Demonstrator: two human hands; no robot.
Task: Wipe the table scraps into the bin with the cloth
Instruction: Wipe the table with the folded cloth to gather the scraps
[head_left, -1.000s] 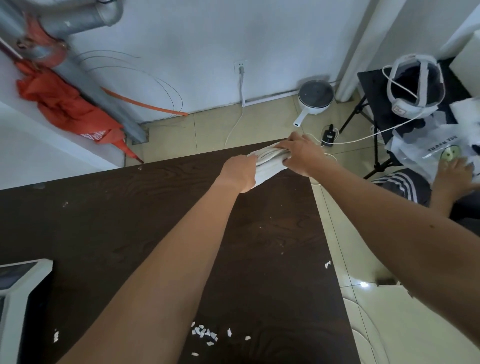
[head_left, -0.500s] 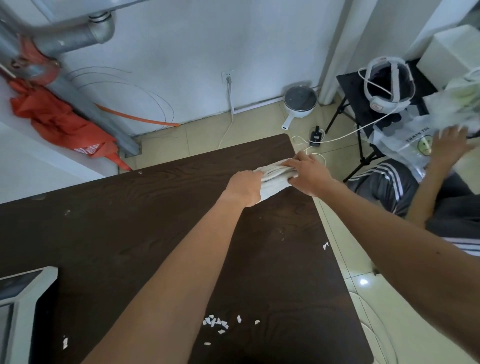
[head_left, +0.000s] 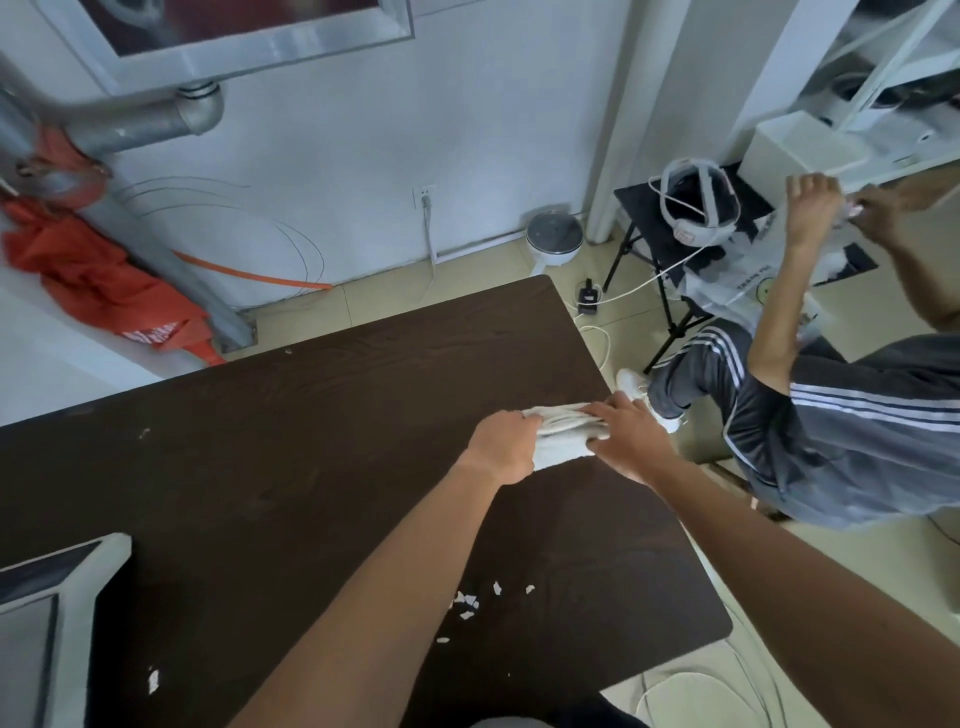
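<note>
A folded white cloth (head_left: 558, 435) is held over the dark wooden table (head_left: 311, 441), near its right edge. My left hand (head_left: 505, 446) grips the cloth's left end and my right hand (head_left: 626, 435) grips its right end. Small white paper scraps (head_left: 470, 603) lie scattered on the table close to me, partly under my left forearm. One more scrap (head_left: 153, 682) lies at the near left. A white rim (head_left: 680, 686), possibly the bin, shows on the floor by the table's near right corner.
A white-framed device (head_left: 62, 613) sits at the table's near left. Another person (head_left: 831, 415) in a grey striped outfit sits right of the table, handling a plastic bag. Cables (head_left: 597, 332), a small pot (head_left: 553, 236) and a black stand with a headset (head_left: 696, 208) are beyond.
Both hands have drawn the cloth back toward me along the table's right edge. The view has tilted up. The other person has raised both hands with the bag.
</note>
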